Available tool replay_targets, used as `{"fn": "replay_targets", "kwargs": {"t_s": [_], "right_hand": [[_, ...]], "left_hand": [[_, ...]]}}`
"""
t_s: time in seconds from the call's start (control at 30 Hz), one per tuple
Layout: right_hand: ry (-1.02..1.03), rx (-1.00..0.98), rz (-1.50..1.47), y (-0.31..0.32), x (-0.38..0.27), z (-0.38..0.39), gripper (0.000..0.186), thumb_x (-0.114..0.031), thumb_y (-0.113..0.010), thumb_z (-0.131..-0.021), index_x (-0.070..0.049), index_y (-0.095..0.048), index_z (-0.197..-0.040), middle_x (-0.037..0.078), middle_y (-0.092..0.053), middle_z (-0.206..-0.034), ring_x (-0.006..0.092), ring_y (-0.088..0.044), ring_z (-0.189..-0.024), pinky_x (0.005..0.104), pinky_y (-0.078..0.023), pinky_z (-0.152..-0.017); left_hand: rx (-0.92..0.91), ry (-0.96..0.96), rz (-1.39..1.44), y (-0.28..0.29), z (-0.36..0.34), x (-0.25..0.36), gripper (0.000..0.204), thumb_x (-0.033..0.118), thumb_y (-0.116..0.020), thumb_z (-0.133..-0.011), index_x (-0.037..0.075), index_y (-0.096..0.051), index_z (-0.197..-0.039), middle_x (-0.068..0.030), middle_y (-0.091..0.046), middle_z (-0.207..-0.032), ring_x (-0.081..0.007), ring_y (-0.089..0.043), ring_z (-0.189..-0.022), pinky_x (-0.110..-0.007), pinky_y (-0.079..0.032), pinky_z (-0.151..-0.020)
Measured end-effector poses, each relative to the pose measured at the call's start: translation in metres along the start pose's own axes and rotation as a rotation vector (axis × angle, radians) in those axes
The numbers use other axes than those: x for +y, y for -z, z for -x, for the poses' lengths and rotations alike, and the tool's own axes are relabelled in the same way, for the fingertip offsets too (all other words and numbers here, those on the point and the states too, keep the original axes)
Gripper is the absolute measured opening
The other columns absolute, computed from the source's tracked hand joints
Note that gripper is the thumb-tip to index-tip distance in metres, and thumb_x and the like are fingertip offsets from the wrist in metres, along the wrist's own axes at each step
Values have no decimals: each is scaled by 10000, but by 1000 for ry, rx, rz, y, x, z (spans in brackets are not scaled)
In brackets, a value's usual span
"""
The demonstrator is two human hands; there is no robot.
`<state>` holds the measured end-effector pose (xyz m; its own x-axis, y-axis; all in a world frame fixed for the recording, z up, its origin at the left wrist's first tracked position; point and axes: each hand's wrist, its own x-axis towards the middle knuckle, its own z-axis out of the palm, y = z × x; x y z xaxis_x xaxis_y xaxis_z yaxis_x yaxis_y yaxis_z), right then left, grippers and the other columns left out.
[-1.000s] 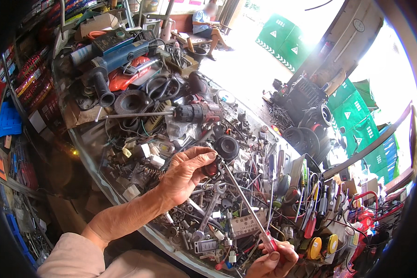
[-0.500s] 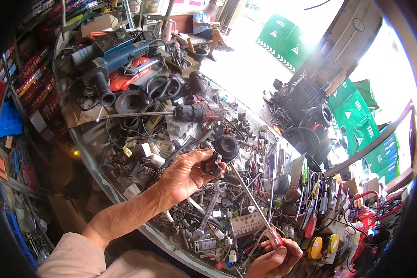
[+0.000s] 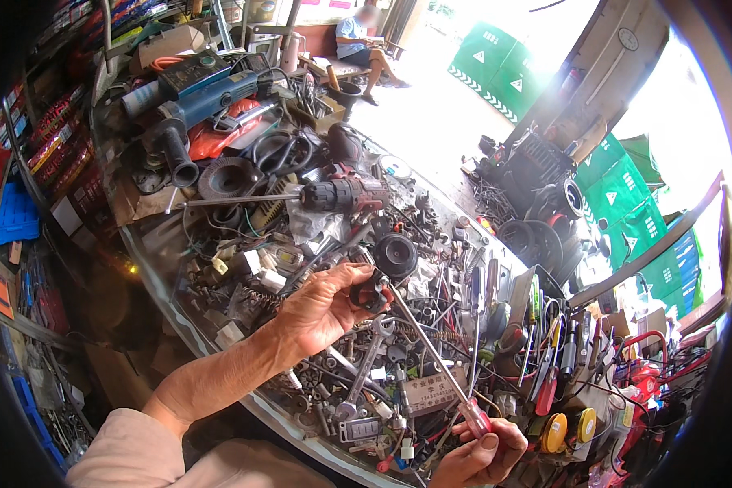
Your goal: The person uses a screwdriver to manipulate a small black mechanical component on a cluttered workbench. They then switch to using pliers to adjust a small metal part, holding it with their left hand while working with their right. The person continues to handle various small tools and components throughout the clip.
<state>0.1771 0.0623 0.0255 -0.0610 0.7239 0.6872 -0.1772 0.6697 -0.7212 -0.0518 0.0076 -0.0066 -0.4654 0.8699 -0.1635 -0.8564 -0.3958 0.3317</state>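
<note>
Screwdriver [image 3: 433,351] — long-shafted, its red handle clamped in the right hand [image 3: 481,454] at the workbench's [image 3: 159,244] near edge — had swung its tip up into the small black part [image 3: 371,291] pinched in the left hand [image 3: 321,307], which had lifted slightly above the clutter.

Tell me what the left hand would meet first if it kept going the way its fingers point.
Likely the round black part just beyond the left hand, which grips a small black piece; depth is uncertain.
</note>
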Motion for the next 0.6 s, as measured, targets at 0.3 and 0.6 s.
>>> {"fn": "replay_targets", "kwargs": {"t_s": [0.3, 0.6], "right_hand": [[-55, 24, 23, -4, -1, -1, 200, -143, -603, -875, 41, -551, -937, 123, -570, -696, 143, -520, -499, 260, -481, -459], [-269, 1, 67, 0, -10, -6, 137, -72, -565, -854, 15, -539, -957, 86, -548, -671, 136, -531, -528, 258, -472, -473]], "left_hand": [[10, 1, -8, 2, 0, -1, 97, 97, -600, -901, 32, -611, -972, -75, -662, -935, -172, -646, -853, -368, -562, -827], [18, -98, -143, 5, -1, 0, 135, 93, -634, -875, 15, -634, -984, -65, -662, -911, -163, -640, -811, -345, -563, -804]]}}
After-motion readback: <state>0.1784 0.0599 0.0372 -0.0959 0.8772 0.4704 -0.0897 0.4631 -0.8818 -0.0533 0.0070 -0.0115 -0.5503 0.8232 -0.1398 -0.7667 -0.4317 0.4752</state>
